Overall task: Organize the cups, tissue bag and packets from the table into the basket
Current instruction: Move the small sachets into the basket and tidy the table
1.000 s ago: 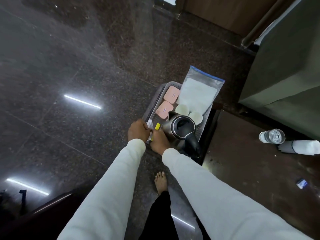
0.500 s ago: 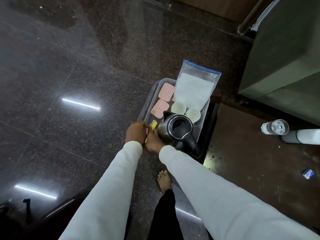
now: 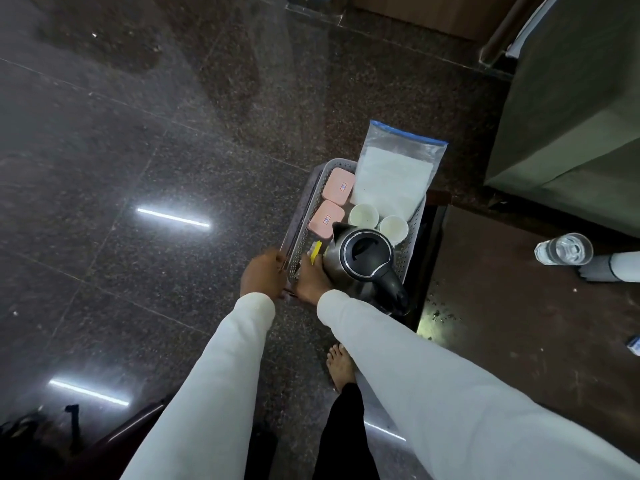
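A grey perforated basket (image 3: 304, 202) holds a zip tissue bag (image 3: 394, 174), two white cups (image 3: 363, 214) (image 3: 393, 227), two pink boxes (image 3: 338, 187) (image 3: 326, 218) and a steel kettle (image 3: 363, 261). My left hand (image 3: 261, 277) curls around the basket's near left corner rim. My right hand (image 3: 311, 282) is inside the basket beside the kettle, fingers closed on yellow packets (image 3: 316, 252) that stand up from them. The fingertips of both hands are hidden.
A dark brown table (image 3: 519, 323) lies to the right with a glass (image 3: 564, 249), a white bottle (image 3: 616, 266) on its side and a small blue packet (image 3: 633, 349) at the frame edge. My bare foot (image 3: 341, 367) stands on the polished floor below the basket.
The white packet seen in my left hand a second ago is no longer visible. My left hand has moved onto the basket's rim, and the right hand has sunk lower beside the kettle.
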